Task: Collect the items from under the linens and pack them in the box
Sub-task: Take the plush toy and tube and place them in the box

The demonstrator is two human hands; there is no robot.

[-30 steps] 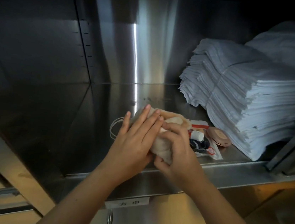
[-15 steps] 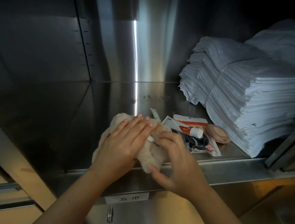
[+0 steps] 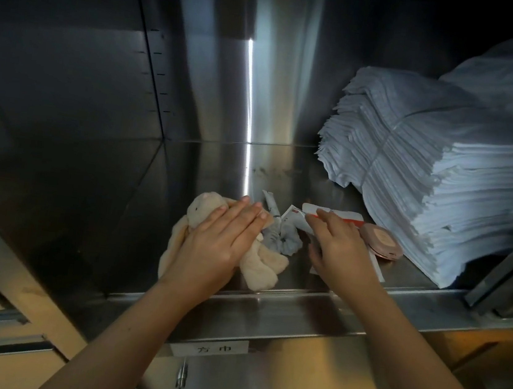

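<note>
Steel shelf (image 3: 299,173) is being worked, left to right. Far left of the shelf is bare metal.

Cream plush rabbit (image 3: 205,209) is being pinned flat near the front lip by the left hand (image 3: 220,241): palm down, fingers extended and together, not curled around anything. Judged as a hold-down or gather, so the toy is kept from sliding off the edge while the other hand works.

Just right of the rabbit, touching it, a grey scrunchie (image 3: 285,241) is lying loose, with a small tube (image 3: 271,204) angled behind it.

Right hand (image 3: 338,253) is being held spread over the white-and-red packets (image 3: 297,215), fingers splayed, thumb out, nothing gripped yet; whether the fingertips are touching the packets cannot be told. Likely a pick is being set up.

Round pink compact (image 3: 380,242) is lying just beside that hand, close to the foot of the tied stack of white linens (image 3: 445,172), which is sitting to the right, clear of the items, so they are exposed for collection.

Box is not in view. Packing is judged not yet started; all items are sitting on the shelf.
</note>
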